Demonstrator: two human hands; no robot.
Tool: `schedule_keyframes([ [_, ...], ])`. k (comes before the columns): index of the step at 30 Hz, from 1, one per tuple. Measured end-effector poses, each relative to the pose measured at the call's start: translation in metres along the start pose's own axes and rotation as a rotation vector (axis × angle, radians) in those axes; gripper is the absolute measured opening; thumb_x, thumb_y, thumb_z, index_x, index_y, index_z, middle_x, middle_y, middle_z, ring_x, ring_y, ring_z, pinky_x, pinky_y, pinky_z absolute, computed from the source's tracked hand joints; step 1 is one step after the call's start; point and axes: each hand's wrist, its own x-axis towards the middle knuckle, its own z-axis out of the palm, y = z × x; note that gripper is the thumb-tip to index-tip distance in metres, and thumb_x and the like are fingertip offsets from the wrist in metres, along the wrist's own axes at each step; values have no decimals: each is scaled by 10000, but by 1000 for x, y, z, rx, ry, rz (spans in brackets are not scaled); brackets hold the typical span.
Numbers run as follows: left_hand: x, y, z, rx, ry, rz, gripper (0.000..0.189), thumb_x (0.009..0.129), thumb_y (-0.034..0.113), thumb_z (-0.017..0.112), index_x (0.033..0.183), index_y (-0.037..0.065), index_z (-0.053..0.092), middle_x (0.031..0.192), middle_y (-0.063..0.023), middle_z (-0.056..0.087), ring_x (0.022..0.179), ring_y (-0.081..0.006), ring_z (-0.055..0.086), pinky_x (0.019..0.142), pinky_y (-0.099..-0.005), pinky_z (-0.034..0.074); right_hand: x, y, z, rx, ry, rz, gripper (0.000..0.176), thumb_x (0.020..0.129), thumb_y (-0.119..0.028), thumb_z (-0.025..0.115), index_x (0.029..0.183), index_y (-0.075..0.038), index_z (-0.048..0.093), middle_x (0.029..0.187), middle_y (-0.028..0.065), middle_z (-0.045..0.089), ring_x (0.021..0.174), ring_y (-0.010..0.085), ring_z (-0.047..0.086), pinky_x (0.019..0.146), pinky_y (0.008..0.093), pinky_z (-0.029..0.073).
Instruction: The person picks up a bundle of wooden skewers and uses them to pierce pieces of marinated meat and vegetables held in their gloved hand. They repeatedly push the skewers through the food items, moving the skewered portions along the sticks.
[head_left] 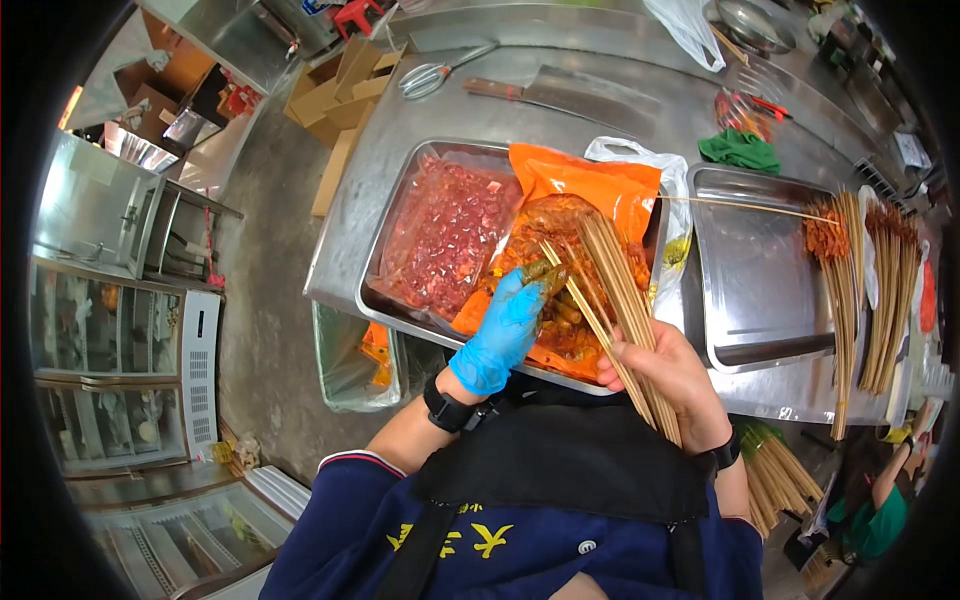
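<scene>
- Right hand (665,375), bare: grip closed around a bundle of thin wooden sticks (625,305), with two or more sticks fanned apart on its left side.
- Left hand (505,330), in a blue glove: grip closed, fingertips pinching a dark, sauced meat piece (547,278) at the tips of the separated sticks.
- Sticks: long axis slanting, tips pointing away from the person and to the left, above the near part of the left tray (402,322).
- Left tray, steel, on the worktop (470,118): contains a clear bag of red diced meat (450,235) on the left and an open orange bag (590,180) of sauced meat on the right.
- Lined bin (335,385), below and left of the worktop: orange packaging inside.
- Right tray (765,290), steel: loaded skewers (843,310) lie along its right side.
- Beyond the trays: green cloth (740,150), cleaver (590,103), scissors (428,80).
</scene>
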Motion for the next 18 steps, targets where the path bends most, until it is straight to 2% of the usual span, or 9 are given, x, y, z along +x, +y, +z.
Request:
schedule_keyframes([
  [4, -3, 9, 6, 86, 7, 30, 238, 868, 162, 497, 1030, -7, 538, 912, -40, 586, 813, -94, 554, 698, -230, 460, 2, 2, -3, -26, -42, -31, 172, 817, -86, 543, 948, 18, 498, 785, 125, 594, 669, 167, 613, 597, 264, 526],
  [7, -5, 13, 8, 137, 15, -19, 223, 867, 160, 499, 1003, -10, 547, 868, -35, 591, 752, -90, 562, 644, -230, 472, 1, 0, -2, -6, -24, 7, 169, 815, -75, 551, 947, 18, 501, 794, 129, 596, 674, 168, 616, 595, 263, 526],
  [9, -6, 12, 9, 125, 16, 57, 220, 868, 164, 499, 992, -10, 550, 838, -31, 591, 715, -90, 563, 614, -233, 476, 1, 0, -2, 1, -27, -1, 165, 809, -58, 554, 946, 20, 504, 795, 132, 599, 671, 170, 619, 597, 262, 527],
  [13, -6, 11, 9, 131, 13, 86, 220, 871, 166, 493, 987, -10, 553, 842, -36, 595, 711, -92, 567, 608, -231, 477, 4, 4, -5, 12, -51, -1, 162, 800, -42, 556, 941, 19, 504, 794, 135, 602, 670, 173, 622, 600, 262, 528],
  [16, -7, 12, 8, 189, 87, 71, 235, 863, 177, 500, 991, -14, 551, 848, -49, 602, 706, -99, 576, 600, -229, 475, 3, 4, -2, 4, -22, 10, 144, 796, -40, 556, 922, 14, 510, 775, 121, 598, 645, 159, 613, 577, 249, 519],
  [18, -6, 18, -3, 330, 15, 8, 245, 851, 172, 503, 1001, -18, 545, 869, -65, 605, 730, -115, 584, 608, -233, 472, 3, 4, -2, -50, -52, -3, 124, 789, -40, 561, 896, 8, 517, 757, 103, 592, 614, 137, 597, 546, 231, 503],
])
